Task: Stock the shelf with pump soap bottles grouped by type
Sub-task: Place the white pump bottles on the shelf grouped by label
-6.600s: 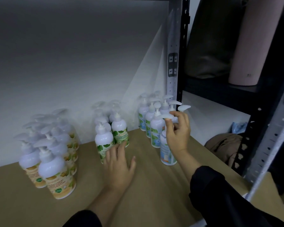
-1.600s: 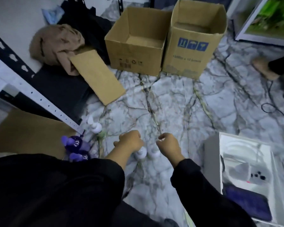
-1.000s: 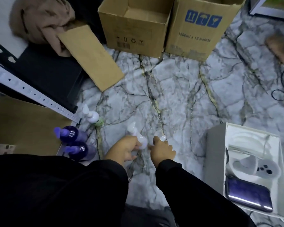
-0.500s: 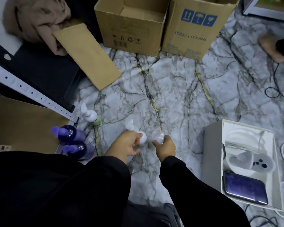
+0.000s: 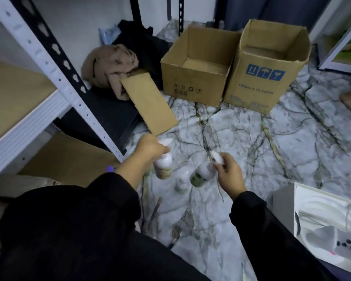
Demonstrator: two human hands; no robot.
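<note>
My left hand [image 5: 148, 148] grips the pump top of a white soap bottle with a yellowish label [image 5: 163, 166], lifted above the marble floor. My right hand [image 5: 229, 173] holds a second white pump bottle with a green label [image 5: 201, 175] by its pump, tilted to the left. Between and below them a third white pump bottle [image 5: 180, 184] stands on the floor. A purple pump tip [image 5: 109, 168] peeks out just left of my left forearm. The shelf's brown board [image 5: 12, 94] shows at the left edge; no bottles on it are in view.
The rack's white upright [image 5: 55, 78] slants down to the floor left of my hands. Two open cardboard boxes [image 5: 197, 63] [image 5: 270, 65] stand behind, with a loose cardboard flap [image 5: 148, 104] and brown cloth [image 5: 109, 65]. A white box of gear [image 5: 324, 224] sits right.
Both hands have lifted their bottles off the floor and risen. The view has tilted up, bringing the shelf board and rack upright in at the left.
</note>
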